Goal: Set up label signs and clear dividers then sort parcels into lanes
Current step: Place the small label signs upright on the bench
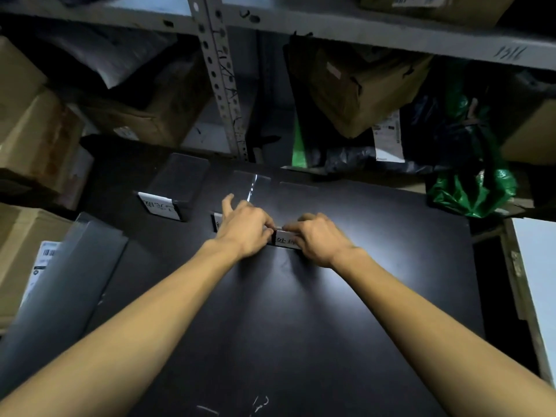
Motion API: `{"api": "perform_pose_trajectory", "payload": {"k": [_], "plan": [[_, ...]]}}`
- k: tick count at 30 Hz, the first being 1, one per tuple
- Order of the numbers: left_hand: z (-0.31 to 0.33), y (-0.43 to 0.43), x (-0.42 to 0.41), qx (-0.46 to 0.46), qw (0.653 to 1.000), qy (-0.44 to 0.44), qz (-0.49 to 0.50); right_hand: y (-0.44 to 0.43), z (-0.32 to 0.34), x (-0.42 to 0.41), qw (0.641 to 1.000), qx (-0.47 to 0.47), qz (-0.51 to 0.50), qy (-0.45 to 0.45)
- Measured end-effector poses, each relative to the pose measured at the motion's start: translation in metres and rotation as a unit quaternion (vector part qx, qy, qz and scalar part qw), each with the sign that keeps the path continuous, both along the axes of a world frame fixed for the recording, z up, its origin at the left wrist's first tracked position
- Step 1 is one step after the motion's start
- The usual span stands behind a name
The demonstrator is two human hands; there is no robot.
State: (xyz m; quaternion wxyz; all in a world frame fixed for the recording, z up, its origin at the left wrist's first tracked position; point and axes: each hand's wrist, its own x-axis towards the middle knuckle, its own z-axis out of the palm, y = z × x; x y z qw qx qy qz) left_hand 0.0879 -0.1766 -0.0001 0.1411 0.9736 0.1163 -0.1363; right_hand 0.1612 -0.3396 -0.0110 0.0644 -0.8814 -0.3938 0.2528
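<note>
White handwritten label sign [284, 237] being placed on black tabletop [270, 326], pinched by left hand [245, 227] and right hand [319, 239]; next, probably straighten, then release.

A sign [285, 238] stands in the middle of the table [301, 326]. The left hand [245, 231] and right hand [319, 239] hold it. A second sign [159, 206] stands at the table's far left. A parcel [66, 281] lies at its left edge. A bag [472, 191] sits at its far right corner. Boxes [361, 85] sit behind the table.
</note>
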Motion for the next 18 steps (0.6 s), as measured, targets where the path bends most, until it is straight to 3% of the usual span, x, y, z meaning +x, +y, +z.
{"api": "perform_pose_trajectory", "payload": {"k": [5,11,18], "plan": [[-0.006,0.002,-0.006,0.0,1.0,0.017,-0.019,0.002,-0.003,0.003,1.0,-0.008,-0.009,0.005],[-0.019,0.023,-0.02,0.148,0.988,-0.028,-0.039,0.007,-0.008,0.002,1.0,-0.005,-0.014,0.011],[-0.018,0.031,-0.018,0.147,0.988,-0.026,-0.03,0.013,-0.002,0.004,1.0,-0.016,-0.005,0.006]]}}
